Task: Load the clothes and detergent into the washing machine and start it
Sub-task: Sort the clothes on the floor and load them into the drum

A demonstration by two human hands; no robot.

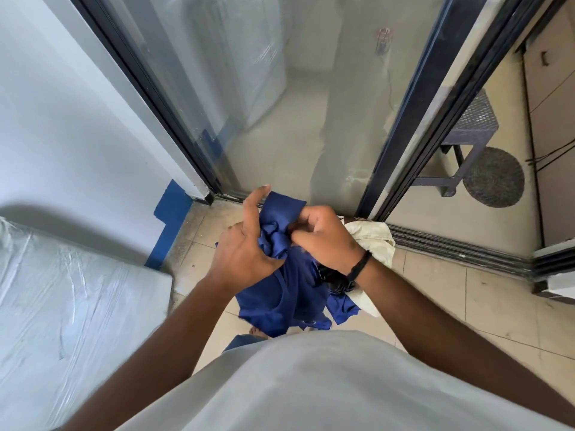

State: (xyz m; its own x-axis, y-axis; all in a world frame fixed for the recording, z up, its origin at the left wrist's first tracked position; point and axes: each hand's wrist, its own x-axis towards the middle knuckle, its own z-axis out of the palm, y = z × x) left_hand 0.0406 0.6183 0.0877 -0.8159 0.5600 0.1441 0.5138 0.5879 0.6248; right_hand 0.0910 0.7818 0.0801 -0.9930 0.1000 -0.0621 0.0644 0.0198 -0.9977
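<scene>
Both hands, the left hand (245, 253) and right hand (323, 237), clutch the bunched blue garment (289, 293) at waist height above the tiled floor (451, 306); gathering its dangling ends keeps it from dragging.

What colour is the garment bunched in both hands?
Dark blue garment, plain, seen in the head view.
</scene>
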